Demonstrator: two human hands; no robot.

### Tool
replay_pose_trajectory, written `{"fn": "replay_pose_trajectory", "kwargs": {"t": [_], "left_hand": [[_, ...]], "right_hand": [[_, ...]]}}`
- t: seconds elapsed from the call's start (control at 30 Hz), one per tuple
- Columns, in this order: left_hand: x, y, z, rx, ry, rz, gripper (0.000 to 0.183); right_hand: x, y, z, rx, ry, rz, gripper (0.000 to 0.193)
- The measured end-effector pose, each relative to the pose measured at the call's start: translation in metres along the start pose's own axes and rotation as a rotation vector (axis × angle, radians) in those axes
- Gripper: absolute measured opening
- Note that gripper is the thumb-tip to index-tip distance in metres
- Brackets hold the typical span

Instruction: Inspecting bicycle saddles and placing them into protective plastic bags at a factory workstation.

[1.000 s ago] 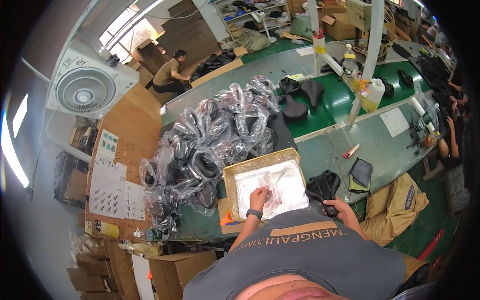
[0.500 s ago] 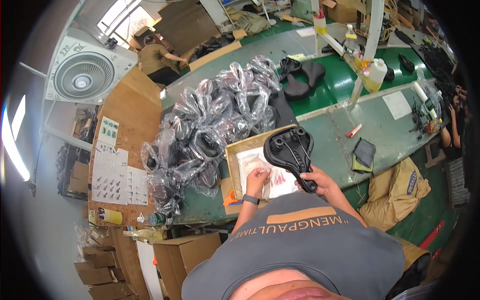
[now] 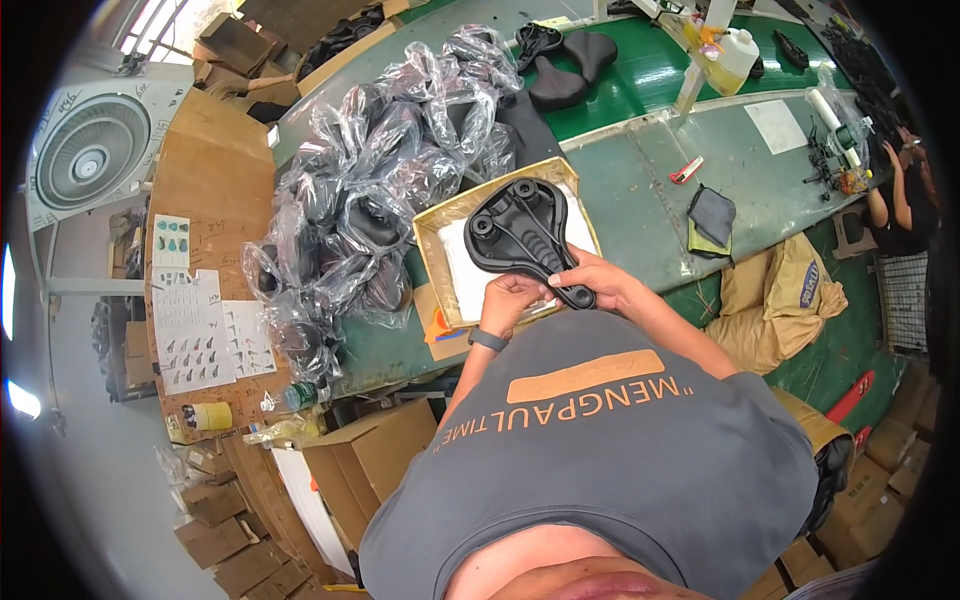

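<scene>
A black bicycle saddle (image 3: pixel 518 232) is held underside up, its wide end away from me and its narrow nose toward me. My right hand (image 3: pixel 602 280) grips it by the nose, thumb on the upper face. Close to the nose on the other side, my left hand (image 3: pixel 506 300) has its fingers curled in at the saddle's edge. A small pale bit shows by those fingertips, too small to name. Beneath the saddle lies a shallow yellowish box (image 3: pixel 430 265) with white sheets (image 3: pixel 455 255) in it, partly covered by the saddle.
Saddles in clear plastic bags (image 3: pixel 385 150) are heaped left of the box. Several bare saddles (image 3: pixel 556 88) lie beyond. A red cutter (image 3: pixel 686 170) and a dark cloth (image 3: pixel 712 218) lie to the right. A cardboard carton (image 3: pixel 375 450) stands below the bench; another person (image 3: pixel 905 195) is at far right.
The saddle has come down and left over the box, and its rails no longer show. My left hand has moved from the white sheets to the saddle's nose.
</scene>
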State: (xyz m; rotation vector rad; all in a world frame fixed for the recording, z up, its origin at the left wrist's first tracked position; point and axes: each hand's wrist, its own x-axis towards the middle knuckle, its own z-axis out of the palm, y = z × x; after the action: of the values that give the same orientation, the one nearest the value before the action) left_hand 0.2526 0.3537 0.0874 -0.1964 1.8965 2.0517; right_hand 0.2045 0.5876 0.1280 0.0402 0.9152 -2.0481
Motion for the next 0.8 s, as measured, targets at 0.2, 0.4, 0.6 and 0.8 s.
{"fn": "replay_pose_trajectory", "kwargs": {"t": [0.2, 0.4, 0.6, 0.8], "left_hand": [[-0.025, 0.010, -0.009, -0.579, -0.021, -0.205, 0.007], [-0.033, 0.050, -0.085, -1.191, 0.122, 0.274, 0.016], [-0.041, 0.071, -0.138, -0.908, 0.095, 0.253, 0.014], [0.018, 0.028, -0.054, -0.775, -0.032, -0.165, 0.032]], "right_hand": [[-0.002, -0.003, 0.000, 0.095, 0.050, -0.008, 0.059], [-0.015, -0.014, -0.013, 0.025, 0.057, -0.189, 0.050], [-0.031, -0.033, -0.021, 0.000, 0.013, -0.314, 0.057], [-0.015, -0.033, 0.004, -0.106, -0.181, -0.048, 0.090]]}}
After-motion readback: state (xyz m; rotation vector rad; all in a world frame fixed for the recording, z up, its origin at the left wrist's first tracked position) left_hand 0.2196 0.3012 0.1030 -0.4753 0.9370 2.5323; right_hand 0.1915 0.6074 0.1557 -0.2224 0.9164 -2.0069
